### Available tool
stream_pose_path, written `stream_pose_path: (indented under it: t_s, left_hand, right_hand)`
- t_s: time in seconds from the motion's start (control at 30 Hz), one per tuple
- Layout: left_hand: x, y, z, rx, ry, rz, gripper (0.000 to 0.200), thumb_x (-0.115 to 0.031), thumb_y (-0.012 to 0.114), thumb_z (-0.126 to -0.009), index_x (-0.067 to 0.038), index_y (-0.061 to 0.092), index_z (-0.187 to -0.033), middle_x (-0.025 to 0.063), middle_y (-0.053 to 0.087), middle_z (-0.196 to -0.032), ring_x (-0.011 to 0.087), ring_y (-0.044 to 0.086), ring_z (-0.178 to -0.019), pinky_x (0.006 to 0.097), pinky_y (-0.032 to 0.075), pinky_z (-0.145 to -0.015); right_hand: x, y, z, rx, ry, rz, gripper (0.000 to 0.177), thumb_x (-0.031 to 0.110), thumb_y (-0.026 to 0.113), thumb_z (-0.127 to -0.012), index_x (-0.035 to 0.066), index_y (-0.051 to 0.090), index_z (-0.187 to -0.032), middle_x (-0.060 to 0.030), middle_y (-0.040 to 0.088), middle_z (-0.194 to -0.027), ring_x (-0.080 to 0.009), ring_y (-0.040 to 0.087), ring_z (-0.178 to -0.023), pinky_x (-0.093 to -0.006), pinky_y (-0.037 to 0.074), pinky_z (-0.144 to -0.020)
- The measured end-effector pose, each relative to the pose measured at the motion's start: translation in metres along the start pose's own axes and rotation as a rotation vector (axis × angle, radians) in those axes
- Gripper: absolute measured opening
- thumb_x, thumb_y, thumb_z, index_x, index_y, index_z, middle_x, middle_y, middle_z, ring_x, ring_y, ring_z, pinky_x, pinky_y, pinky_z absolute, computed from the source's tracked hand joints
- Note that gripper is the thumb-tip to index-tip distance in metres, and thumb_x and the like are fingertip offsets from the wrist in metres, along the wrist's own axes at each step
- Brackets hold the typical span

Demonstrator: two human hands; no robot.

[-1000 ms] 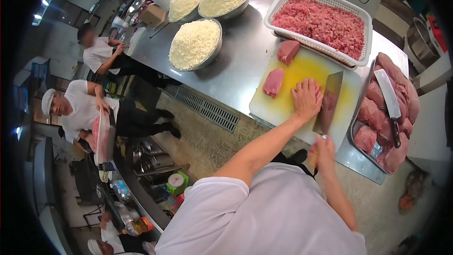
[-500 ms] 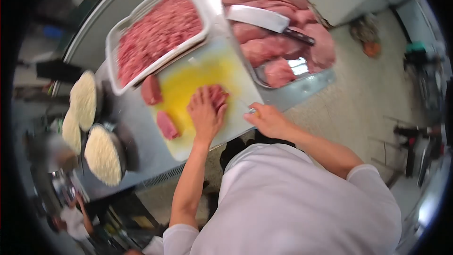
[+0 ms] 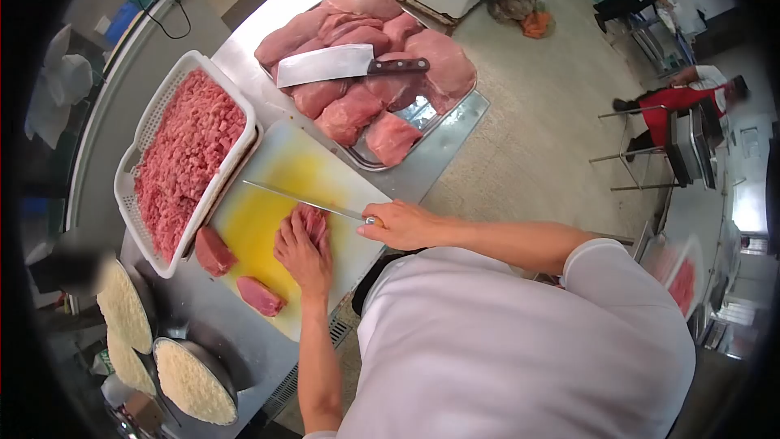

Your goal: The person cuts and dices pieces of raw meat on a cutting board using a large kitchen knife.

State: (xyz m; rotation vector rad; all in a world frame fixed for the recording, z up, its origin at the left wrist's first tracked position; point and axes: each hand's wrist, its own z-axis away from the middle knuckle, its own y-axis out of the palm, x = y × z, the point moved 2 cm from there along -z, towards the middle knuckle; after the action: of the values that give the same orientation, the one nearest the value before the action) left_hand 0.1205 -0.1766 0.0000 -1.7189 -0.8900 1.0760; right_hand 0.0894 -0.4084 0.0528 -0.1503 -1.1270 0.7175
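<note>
Our left hand [image 3: 305,250] lay flat and unclenched, palm down on a slab of raw meat [image 3: 314,218] near the cutting board's [image 3: 272,167] near edge, fingers stretched over it and pressing rather than gripping. Our right hand [image 3: 404,225] was clenched round the handle of a cleaver [image 3: 301,199]. Its blade was turned flat and showed edge-on, reaching across the board level with the slab just beyond our fingertips. We could not tell whether the steel had entered the meat.

The board was white with a yellow stain across its middle. Two smaller meat chunks [image 3: 213,250] [image 3: 260,296] sat at its left end, apart from each other. A white plastic basket [image 3: 134,142] of diced meat lay along the board's far edge. At the right end a steel tray [image 3: 431,114] held a pile of large pink cuts [image 3: 349,114], and a second cleaver [image 3: 341,65] rested flat on top of them. Round bowls of white shreds [image 3: 195,370] stood at the left corner of the steel worktop [image 3: 244,341].
</note>
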Motion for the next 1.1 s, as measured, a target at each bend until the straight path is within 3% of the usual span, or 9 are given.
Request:
stream_pose_path:
  t_s: [0.13, 0.2, 0.3, 0.33, 0.4, 0.47, 0.8, 0.87, 1.1]
  left_hand:
    - [-0.001, 0.002, 0.0, -0.022, -0.051, -0.038, 0.073, -0.029, 0.073, -0.089, -0.003, 0.043, -0.15, 0.0191, 0.049, -0.145, 0.0383, 0.045, -0.131, 0.0512, 0.033, -0.107]
    - [-0.003, 0.008, 0.001, -0.038, -0.073, -0.043, 0.073, -0.028, 0.073, -0.089, -0.002, 0.042, -0.15, 0.0196, 0.049, -0.144, 0.0382, 0.045, -0.131, 0.0511, 0.034, -0.106]
    - [-0.01, -0.007, -0.001, -0.026, -0.054, -0.038, 0.067, -0.029, 0.07, -0.091, -0.002, 0.045, -0.146, 0.0206, 0.051, -0.14, 0.0387, 0.046, -0.129, 0.0501, 0.036, -0.101]
    - [-0.015, -0.019, -0.006, -0.046, -0.009, -0.034, 0.061, -0.03, 0.069, -0.091, -0.001, 0.05, -0.142, 0.0211, 0.053, -0.136, 0.0391, 0.048, -0.126, 0.0503, 0.037, -0.099]
    - [-0.001, -0.008, -0.023, 0.267, -0.312, 0.413, 0.04, -0.027, 0.065, -0.092, -0.002, 0.06, -0.123, 0.0201, 0.058, -0.121, 0.0405, 0.053, -0.113, 0.0513, 0.038, -0.094]
    - [0.013, 0.03, -0.024, -0.201, -0.213, 0.197, 0.025, -0.024, 0.06, -0.092, -0.004, 0.062, -0.106, 0.018, 0.06, -0.108, 0.0407, 0.055, -0.102, 0.0517, 0.04, -0.088]
    - [0.0, 0.013, -0.03, -0.209, -0.112, 0.165, 0.029, -0.027, 0.06, -0.092, -0.008, 0.065, -0.113, 0.0141, 0.061, -0.111, 0.037, 0.056, -0.104, 0.0494, 0.039, -0.085]
    - [0.007, 0.009, -0.013, -0.162, -0.169, 0.083, 0.028, -0.025, 0.062, -0.091, -0.009, 0.065, -0.114, 0.0131, 0.062, -0.113, 0.0361, 0.056, -0.104, 0.0486, 0.039, -0.086]
    - [0.005, 0.018, -0.023, -0.204, -0.174, 0.138, 0.028, -0.018, 0.062, -0.087, -0.006, 0.063, -0.112, 0.0136, 0.061, -0.114, 0.0351, 0.055, -0.104, 0.0476, 0.039, -0.087]
  right_hand:
    - [-0.006, 0.018, -0.007, -0.073, -0.056, -0.018, 0.054, 0.048, 0.058, -0.101, -0.002, 0.065, -0.122, -0.0224, 0.071, -0.087, -0.0408, 0.069, -0.084, -0.05, 0.052, -0.077]
    - [-0.001, 0.013, -0.005, -0.101, -0.016, -0.062, 0.046, 0.044, 0.059, -0.1, -0.002, 0.067, -0.098, -0.0251, 0.07, -0.088, -0.0451, 0.068, -0.087, -0.0517, 0.052, -0.077]
    - [0.009, 0.001, -0.004, -0.077, 0.003, -0.054, 0.045, 0.044, 0.06, -0.1, 0.0, 0.068, -0.094, -0.0258, 0.07, -0.09, -0.045, 0.067, -0.085, -0.0519, 0.053, -0.076]
    - [-0.012, 0.021, -0.009, -0.024, -0.146, 0.125, 0.044, 0.044, 0.059, -0.1, 0.0, 0.068, -0.096, -0.0264, 0.07, -0.093, -0.0452, 0.066, -0.085, -0.0516, 0.054, -0.077]
    - [0.0, 0.017, 0.007, -0.018, -0.315, 0.379, 0.045, 0.043, 0.054, -0.103, 0.001, 0.067, -0.102, -0.0286, 0.069, -0.103, -0.0464, 0.067, -0.091, -0.0544, 0.054, -0.08]
    - [0.013, 0.003, 0.012, -0.067, -0.067, 0.081, 0.045, 0.043, 0.052, -0.104, 0.0, 0.066, -0.104, -0.0289, 0.069, -0.101, -0.0483, 0.067, -0.095, -0.0583, 0.052, -0.083]
    - [0.04, 0.006, 0.011, -0.074, -0.008, 0.057, 0.044, 0.042, 0.057, -0.101, -0.001, 0.064, -0.096, -0.0257, 0.071, -0.088, -0.0482, 0.068, -0.087, -0.058, 0.051, -0.079]
    - [0.006, 0.043, -0.032, -0.104, -0.137, 0.123, 0.045, 0.044, 0.058, -0.101, -0.001, 0.064, -0.1, -0.0259, 0.071, -0.088, -0.0485, 0.068, -0.086, -0.057, 0.052, -0.079]
    - [0.061, 0.002, 0.004, 0.013, -0.007, 0.07, 0.044, 0.042, 0.058, -0.101, -0.002, 0.064, -0.101, -0.028, 0.07, -0.089, -0.0499, 0.067, -0.089, -0.0569, 0.052, -0.079]
